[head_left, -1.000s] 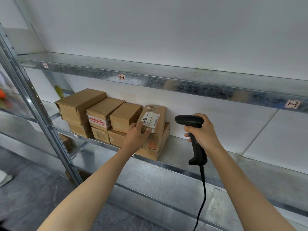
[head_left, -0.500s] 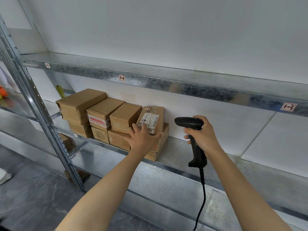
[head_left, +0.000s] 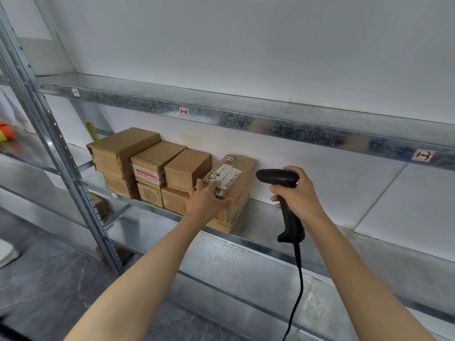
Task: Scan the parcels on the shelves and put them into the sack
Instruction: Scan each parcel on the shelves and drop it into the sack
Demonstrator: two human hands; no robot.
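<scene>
Several brown cardboard parcels point(head_left: 147, 163) are stacked at the left of the middle metal shelf point(head_left: 275, 215). The rightmost top parcel point(head_left: 242, 168) is tilted and carries a white barcode label point(head_left: 230, 178). My left hand point(head_left: 205, 201) lies against its front face with fingers spread and thumb stretched to the right. My right hand point(head_left: 301, 195) grips the handle of a black corded barcode scanner point(head_left: 277, 177), whose head points left at the label from just right of the parcel. No sack is in view.
An upper shelf point(head_left: 246, 119) with tags 1-1, 1-2 and 1-3 runs overhead. A perforated steel upright point(head_left: 64, 168) stands at the left. A lower shelf point(head_left: 234, 262) sits below, with a small box point(head_left: 99, 205) behind the upright. The scanner cable point(head_left: 296, 291) hangs down.
My left hand slid down from the label to the parcel's lower front, uncovering the label. The scanner in my right hand stayed near the same spot.
</scene>
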